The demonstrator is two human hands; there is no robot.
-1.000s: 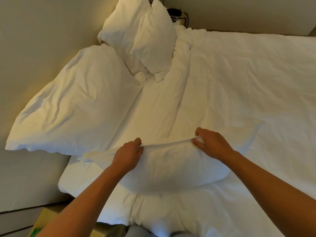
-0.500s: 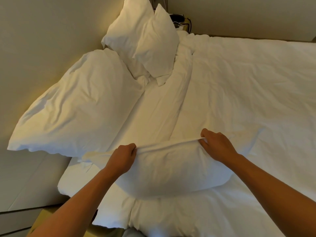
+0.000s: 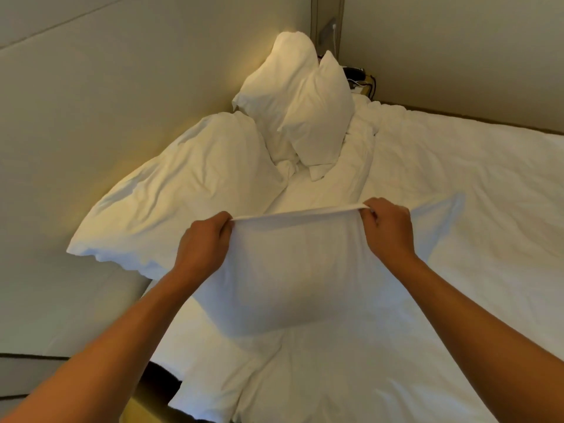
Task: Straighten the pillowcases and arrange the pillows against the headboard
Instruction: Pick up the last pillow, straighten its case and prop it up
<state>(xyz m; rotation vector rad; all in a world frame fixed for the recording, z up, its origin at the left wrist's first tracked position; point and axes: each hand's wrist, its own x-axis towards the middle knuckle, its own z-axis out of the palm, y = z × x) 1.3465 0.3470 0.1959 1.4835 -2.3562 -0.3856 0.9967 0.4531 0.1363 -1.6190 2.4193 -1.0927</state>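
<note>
A white pillow in its pillowcase (image 3: 293,276) hangs in front of me above the bed. My left hand (image 3: 204,245) grips the case's top edge at the left, and my right hand (image 3: 386,230) grips it at the right. The edge is pulled taut between them. A large white pillow (image 3: 183,196) leans on the padded headboard (image 3: 106,102) at the left. Two smaller white pillows, one behind (image 3: 274,93) and one in front (image 3: 320,117), stand upright in the far corner against the headboard.
The white duvet (image 3: 457,209) covers the bed to the right and below, wrinkled. Another white pillow corner (image 3: 210,389) lies at the bed's near edge. Cables and a dark device (image 3: 357,74) sit in the far corner beside the beige wall (image 3: 457,56).
Both hands have lifted the pillow off the duvet and pulled the case's top edge tight. The camera has tilted up, so the headboard and far corner show more.
</note>
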